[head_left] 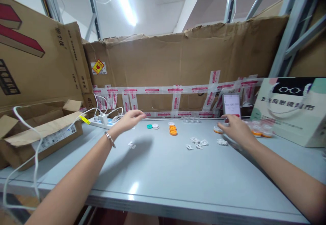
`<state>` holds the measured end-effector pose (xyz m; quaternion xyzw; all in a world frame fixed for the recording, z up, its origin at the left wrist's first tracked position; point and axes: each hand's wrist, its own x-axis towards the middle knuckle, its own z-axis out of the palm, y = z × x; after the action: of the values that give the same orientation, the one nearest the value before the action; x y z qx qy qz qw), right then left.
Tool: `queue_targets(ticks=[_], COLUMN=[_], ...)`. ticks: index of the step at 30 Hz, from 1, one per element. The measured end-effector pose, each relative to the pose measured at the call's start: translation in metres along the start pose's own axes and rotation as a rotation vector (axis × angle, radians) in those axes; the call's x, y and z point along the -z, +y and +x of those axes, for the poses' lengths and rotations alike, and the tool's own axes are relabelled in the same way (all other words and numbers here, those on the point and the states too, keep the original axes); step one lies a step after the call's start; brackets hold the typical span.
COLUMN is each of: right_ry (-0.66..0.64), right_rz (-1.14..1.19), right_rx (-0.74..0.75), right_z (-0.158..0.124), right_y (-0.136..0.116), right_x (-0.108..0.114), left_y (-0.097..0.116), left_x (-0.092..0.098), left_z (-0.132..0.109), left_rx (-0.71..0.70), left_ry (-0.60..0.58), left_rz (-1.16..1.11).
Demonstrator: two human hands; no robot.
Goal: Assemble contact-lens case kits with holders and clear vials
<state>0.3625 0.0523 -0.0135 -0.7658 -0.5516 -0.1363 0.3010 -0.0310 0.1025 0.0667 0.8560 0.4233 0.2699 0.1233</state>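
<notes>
I see my left hand point(128, 119) raised above the grey table point(163, 177) near its back edge, fingers loosely spread and holding nothing, a bracelet point(110, 139) on the wrist. Just beyond its fingertips lie a teal ring point(149, 126) and a white ring point(155, 126), with a small stack of orange rings point(173, 130) a little further right. My right hand point(235, 129) lies flat toward the table's back right, fingers extended and gripping nothing, its fingertips at an orange-rimmed disc point(217, 129) just below a phone point(231, 105) propped against the cardboard wall point(188, 65); the screen is blurred and unreadable. Small white plastic pieces point(196, 143) lie scattered mid-table. At the right edge stands a paper bag point(292, 113) printed with spectacles and Chinese characters. The open carton point(40, 130) at the left edge bears a white label too small to read; its contents are hidden. The wall tape carries red print I cannot read.
</notes>
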Motion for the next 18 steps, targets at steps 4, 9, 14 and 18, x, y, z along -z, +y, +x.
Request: queue_targets(ticks=[4, 9, 14, 18], right_ry=[0.033, 0.032, 0.034, 0.014], right_rz=[0.065, 0.173, 0.223, 0.255], right_rx=[-0.01, -0.021, -0.067, -0.075], right_z=[0.001, 0.0, -0.004, -0.005], right_y=[-0.006, -0.009, -0.007, -0.006], right_x=[0.004, 0.011, 0.018, 0.019], left_y=[-0.056, -0.092, -0.092, -0.081], left_x=[0.005, -0.015, -0.024, -0.028], left_z=[0.019, 0.014, 0.007, 0.005], left_rx=[0.116, 0.072, 0.072, 0.057], left_ry=[0.026, -0.048, -0.069, -0.123], left_rz=[0.157, 0.249, 0.275, 0.231])
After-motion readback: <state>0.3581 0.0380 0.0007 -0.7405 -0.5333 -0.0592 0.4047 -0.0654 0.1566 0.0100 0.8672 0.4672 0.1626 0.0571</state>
